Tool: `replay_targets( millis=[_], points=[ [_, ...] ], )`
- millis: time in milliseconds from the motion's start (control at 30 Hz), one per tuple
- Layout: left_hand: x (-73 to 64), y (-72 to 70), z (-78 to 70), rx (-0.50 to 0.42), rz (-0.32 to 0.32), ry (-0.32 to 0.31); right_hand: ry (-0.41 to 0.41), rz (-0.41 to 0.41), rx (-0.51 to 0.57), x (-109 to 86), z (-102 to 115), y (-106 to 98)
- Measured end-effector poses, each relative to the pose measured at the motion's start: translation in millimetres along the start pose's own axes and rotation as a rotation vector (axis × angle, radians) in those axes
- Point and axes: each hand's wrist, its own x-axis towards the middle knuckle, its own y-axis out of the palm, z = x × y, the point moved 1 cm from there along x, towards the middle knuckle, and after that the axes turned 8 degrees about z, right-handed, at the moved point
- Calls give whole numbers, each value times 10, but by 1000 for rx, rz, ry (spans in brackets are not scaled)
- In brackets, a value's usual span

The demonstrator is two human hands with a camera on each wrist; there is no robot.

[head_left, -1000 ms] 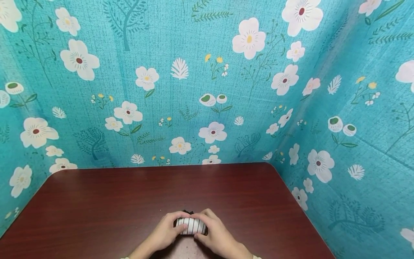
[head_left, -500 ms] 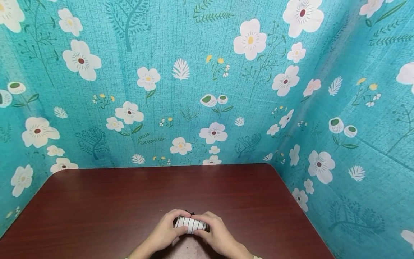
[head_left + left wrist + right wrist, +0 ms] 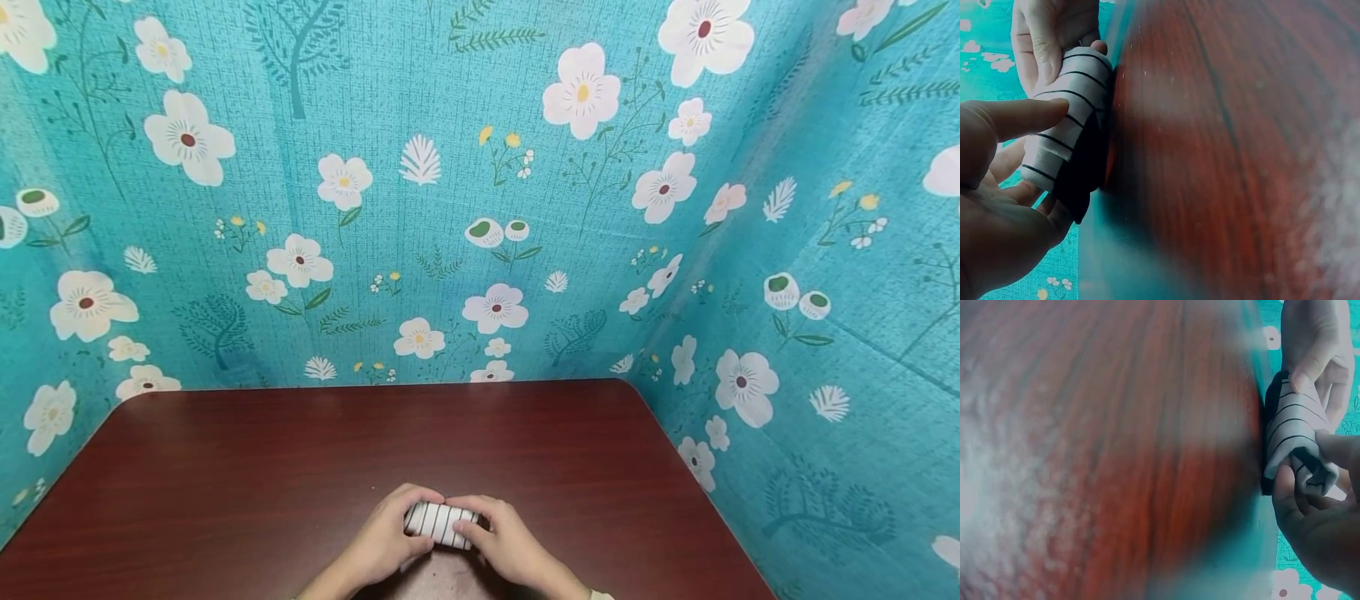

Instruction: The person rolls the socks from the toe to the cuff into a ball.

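In the head view, a striped cloth roll (image 3: pixel 435 523), white with thin dark lines, lies between the fingers of the left hand (image 3: pixel 388 537) and those of the right hand (image 3: pixel 508 542), which are curled around its two ends. The forefingers nearly meet at its far edge, while the thumbs press on its near side. Beneath and all around the fingers is the dark red counter (image 3: pixel 225 475); well beyond them hangs a turquoise curtain (image 3: pixel 427 267) printed with white flowers, and a pale sleeve edge (image 3: pixel 600 595) shows behind the right fingers. In the left wrist view, the left fingers grip the nearer end, one digit laid across the stripes and others underneath; a black cloth section (image 3: pixel 1085 165) runs along the roll just beside those fingers, and the right fingers clasp the farther end. In the right wrist view, the right fingers pinch the nearer end, its folded layers and dark inside visible between them, and the left thumb presses the top farther off.
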Motion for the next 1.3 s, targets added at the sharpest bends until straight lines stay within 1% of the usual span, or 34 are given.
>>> replay_targets(
  millis=[133, 267, 467, 567, 733, 833, 967, 1100, 1233, 1300],
  points=[
    [-6, -5, 4, -6, 12, -13, 35, -3, 67, 6, -17, -3],
    [-9, -9, 11, -37, 19, -22, 40, -27, 44, 9, -21, -2],
    [-9, -19, 16, -54, 36, -28, 36, -53, -28, 8, 1, -6],
    [-8, -23, 25, -53, 49, -41, 28, -63, -93, 2, 15, 1],
    [-5, -28, 35, -52, 55, -51, -3, -57, -193, -6, 16, 28],
    [-4, -25, 29, -82, 65, -55, -20, -54, -211, -9, 5, 36],
    [-5, -23, 13, -154, 73, -67, -33, -64, -210, -5, -3, 37],
    [-3, -22, 1, -213, 66, -68, -27, -72, -195, -3, 9, 29],
    [0, -18, -7, -252, 73, -74, -4, -68, -123, -2, 19, 20],
    [3, -16, -7, -266, 78, -81, 12, -63, -57, -1, 16, 16]
  ],
)
